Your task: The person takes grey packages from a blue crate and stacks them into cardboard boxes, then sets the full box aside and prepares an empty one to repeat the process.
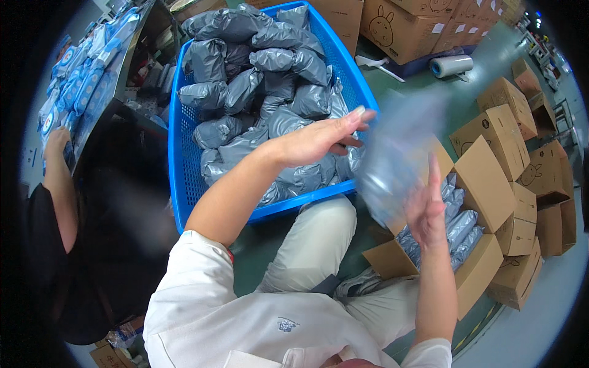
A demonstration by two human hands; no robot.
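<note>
A shiny grey plastic mailer bag (396,159), smeared by motion, is in the air between my hands, over the gap between a blue basket and an open carton. My left hand (325,138) reaches over the basket's right side, fingers stretched out and holding nothing, just left of the bag. On the bag's lower right is my right hand (426,211), fingers apart; whether it touches the bag is blurred. Many similar filled grey bags (270,92) heap up in the blue basket (173,153). Below my right hand, the open cardboard carton (485,184) holds several grey bags (463,230) in rows.
Several cardboard cartons (497,135) stand along the right, and more are stacked (405,30) at the back. A roll of clear film (451,65) lies on the floor behind the basket. To the left, another person's hand (56,142) rests by blue-and-white packages (80,80) on a table.
</note>
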